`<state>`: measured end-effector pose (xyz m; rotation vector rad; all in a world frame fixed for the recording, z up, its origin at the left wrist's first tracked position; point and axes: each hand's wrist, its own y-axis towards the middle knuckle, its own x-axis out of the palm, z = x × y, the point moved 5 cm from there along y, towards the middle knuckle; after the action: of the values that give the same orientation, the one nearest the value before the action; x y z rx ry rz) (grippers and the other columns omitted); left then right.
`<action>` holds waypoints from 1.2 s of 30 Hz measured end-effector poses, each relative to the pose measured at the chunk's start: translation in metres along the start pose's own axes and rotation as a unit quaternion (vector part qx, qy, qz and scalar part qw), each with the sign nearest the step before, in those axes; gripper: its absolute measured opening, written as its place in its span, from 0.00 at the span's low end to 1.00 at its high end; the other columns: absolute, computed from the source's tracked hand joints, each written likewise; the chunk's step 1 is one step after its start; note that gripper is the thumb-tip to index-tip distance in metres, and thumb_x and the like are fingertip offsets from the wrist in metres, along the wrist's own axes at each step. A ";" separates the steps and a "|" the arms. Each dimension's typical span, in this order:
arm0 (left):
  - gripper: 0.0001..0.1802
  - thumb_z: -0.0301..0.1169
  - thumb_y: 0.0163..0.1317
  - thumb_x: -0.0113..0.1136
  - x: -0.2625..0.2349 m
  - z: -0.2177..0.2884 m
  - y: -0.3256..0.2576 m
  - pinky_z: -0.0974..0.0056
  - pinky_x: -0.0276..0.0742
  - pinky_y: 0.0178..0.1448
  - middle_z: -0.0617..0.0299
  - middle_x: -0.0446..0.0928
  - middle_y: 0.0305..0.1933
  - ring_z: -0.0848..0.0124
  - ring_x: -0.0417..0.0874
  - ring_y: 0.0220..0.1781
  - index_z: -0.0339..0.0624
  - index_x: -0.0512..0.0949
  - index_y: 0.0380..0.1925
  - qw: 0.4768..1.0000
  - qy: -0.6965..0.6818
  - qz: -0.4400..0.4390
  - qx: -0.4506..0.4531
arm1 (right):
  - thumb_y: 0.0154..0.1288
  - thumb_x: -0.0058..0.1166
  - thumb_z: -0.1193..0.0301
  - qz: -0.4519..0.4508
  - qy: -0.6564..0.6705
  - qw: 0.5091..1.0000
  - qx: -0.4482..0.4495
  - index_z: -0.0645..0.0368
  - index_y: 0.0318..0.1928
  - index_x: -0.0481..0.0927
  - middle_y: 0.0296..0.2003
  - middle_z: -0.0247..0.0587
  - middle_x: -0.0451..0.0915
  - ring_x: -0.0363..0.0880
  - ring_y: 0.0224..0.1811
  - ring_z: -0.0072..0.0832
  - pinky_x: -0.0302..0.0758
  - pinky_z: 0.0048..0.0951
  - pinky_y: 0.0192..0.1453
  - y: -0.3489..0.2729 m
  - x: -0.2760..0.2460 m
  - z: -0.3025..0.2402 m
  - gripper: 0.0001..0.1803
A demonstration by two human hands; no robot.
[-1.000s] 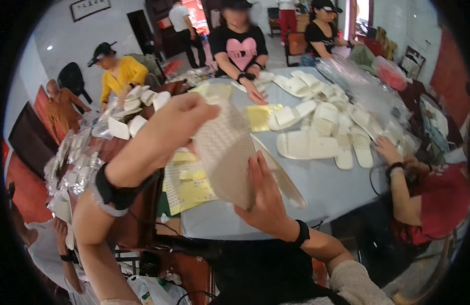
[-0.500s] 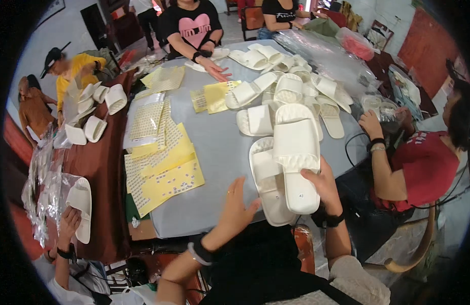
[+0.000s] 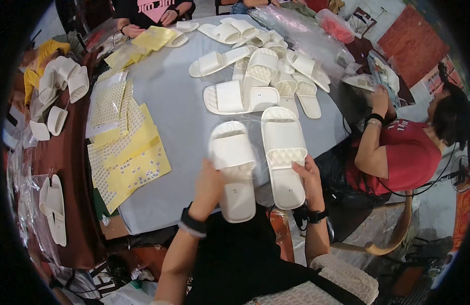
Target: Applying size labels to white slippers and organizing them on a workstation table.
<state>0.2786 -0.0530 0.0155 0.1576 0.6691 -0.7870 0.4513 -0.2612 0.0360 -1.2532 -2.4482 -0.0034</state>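
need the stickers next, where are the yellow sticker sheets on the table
In the head view, the yellow sticker sheets lie on the grey table's left part, left of the left hand and its white slipper.

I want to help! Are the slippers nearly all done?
Not nearly. One white pair is in hand: left hand on the left slipper, right hand on the right slipper, side by side. A loose pile of slippers waits on the grey table.

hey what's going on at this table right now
A person sits at a grey table with a white slipper in each hand: the left hand on the left slipper, the right hand on the right slipper. More white slippers are piled further back, yellow sticker sheets lie to the left, and other people work around the table.
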 end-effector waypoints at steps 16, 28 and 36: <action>0.22 0.24 0.57 0.53 -0.089 -0.040 -0.034 0.51 0.71 0.46 0.41 0.73 0.40 0.45 0.75 0.43 0.33 0.66 0.53 0.980 0.054 0.193 -0.014 | 0.60 0.52 0.74 -0.055 -0.596 0.749 -0.282 0.65 0.63 0.60 0.54 0.55 0.66 0.72 0.51 0.39 0.67 0.29 0.57 0.022 0.106 0.033 0.30; 0.29 0.30 0.55 0.62 -0.046 -0.043 -0.108 0.54 0.61 0.64 0.50 0.63 0.65 0.54 0.63 0.68 0.37 0.67 0.57 0.969 0.186 0.071 0.148 | 0.56 0.56 0.73 -0.165 -0.539 0.790 -0.240 0.57 0.34 0.77 0.32 0.40 0.76 0.76 0.33 0.39 0.72 0.35 0.36 -0.028 0.097 0.023 0.04; 0.25 0.30 0.51 0.61 -0.040 -0.059 -0.106 0.57 0.68 0.58 0.55 0.70 0.61 0.59 0.70 0.63 0.40 0.73 0.53 0.938 0.201 0.170 0.224 | 0.58 0.52 0.70 -0.293 -0.597 0.696 -0.269 0.53 0.33 0.76 0.31 0.36 0.74 0.75 0.37 0.35 0.69 0.36 0.41 -0.018 0.109 0.027 0.03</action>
<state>0.1548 -0.0816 0.0053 0.8485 0.8097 -0.5624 0.3706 -0.1822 0.0514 -0.5275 -4.1695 -0.1270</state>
